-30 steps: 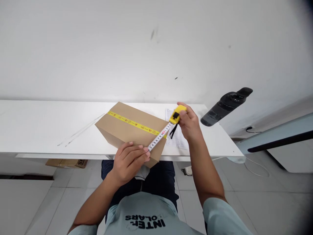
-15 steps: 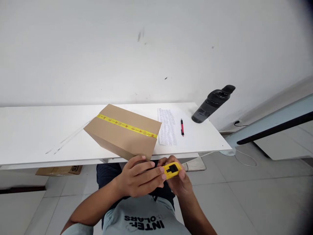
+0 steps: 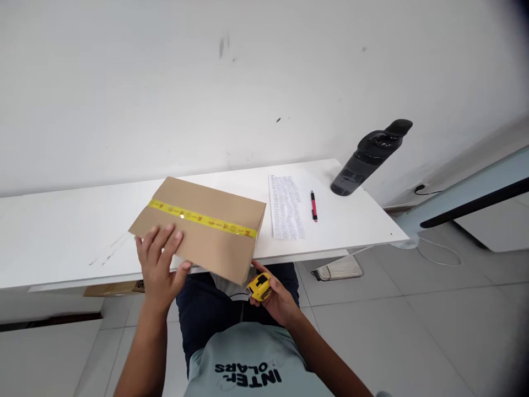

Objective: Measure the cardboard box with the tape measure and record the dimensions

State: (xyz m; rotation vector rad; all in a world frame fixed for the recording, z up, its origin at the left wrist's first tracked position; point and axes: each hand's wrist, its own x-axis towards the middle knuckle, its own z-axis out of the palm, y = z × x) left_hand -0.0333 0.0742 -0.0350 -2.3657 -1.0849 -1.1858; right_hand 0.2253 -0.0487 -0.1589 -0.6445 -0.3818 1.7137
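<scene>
A brown cardboard box (image 3: 210, 242) with a strip of yellow printed tape across it sits on the white table (image 3: 99, 209), its near right corner reaching past the front edge. My left hand (image 3: 159, 264) rests on the near left part of the box, fingers spread over the cardboard and thumb apart. In my right hand (image 3: 279, 300) is a yellow and black tape measure (image 3: 259, 286), just below the box's near right corner. The fingers wrap around its body, and the index finger points up towards the box's right end.
Right of the box lies a sheet of handwritten paper (image 3: 286, 209), with a red and black pen (image 3: 314, 206) beside it. A dark bottle (image 3: 367, 160) stands near the table's right end. Another cardboard box (image 3: 109, 289) is under the table, and a cable (image 3: 440, 256) runs along the floor.
My left hand has left the tape measure and moved left onto the box. My right hand has brought the tape measure slightly left, under the box's corner. The view has shifted a little.
</scene>
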